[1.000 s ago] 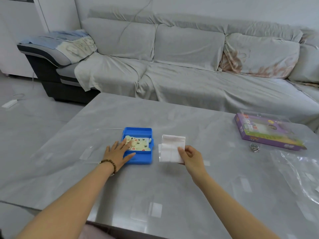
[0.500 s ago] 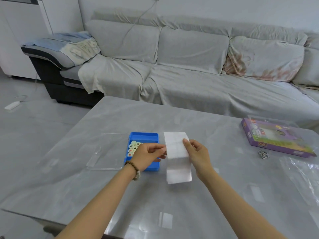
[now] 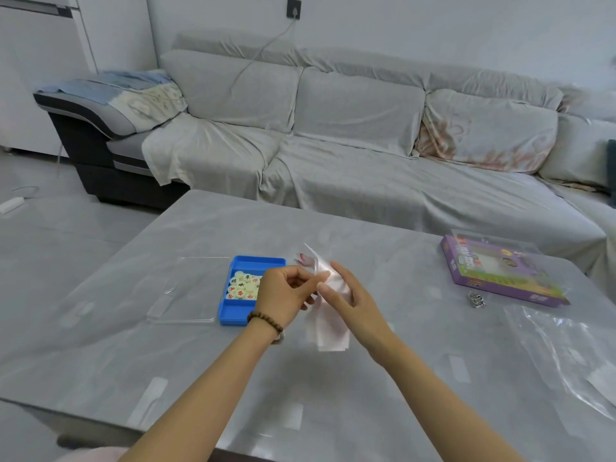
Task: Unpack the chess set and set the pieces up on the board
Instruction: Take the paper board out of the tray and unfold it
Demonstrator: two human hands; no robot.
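A: Where are the 2 hands?
B: Up over the grey table (image 3: 333,411), close together. The left hand (image 3: 283,291) has a bead bracelet (image 3: 265,320) on its wrist.
A: What do they hold?
B: A folded paper sheet (image 3: 328,331), white with a bit of pink. It is blurry. The left hand has its fingers curled and pinches the top part. The right hand (image 3: 346,301) pinches it too, thumb in front, fingers behind. The bottom part hangs down.
A: Where are the chess pieces (image 3: 243,286)?
B: In the blue box (image 3: 233,315), just left of the left hand. They are round and cream, with red or black marks, all bunched at the far end of the box.
A: And beside the box?
B: A clear lid (image 3: 186,291) lies flat, touching its left side.
A: What is on the right?
B: A purple box (image 3: 500,275) far off, a small metal thing (image 3: 476,300) just in front of it, and a clear plastic bag (image 3: 566,345) nearer the edge. A grey sofa (image 3: 366,155) is behind the table
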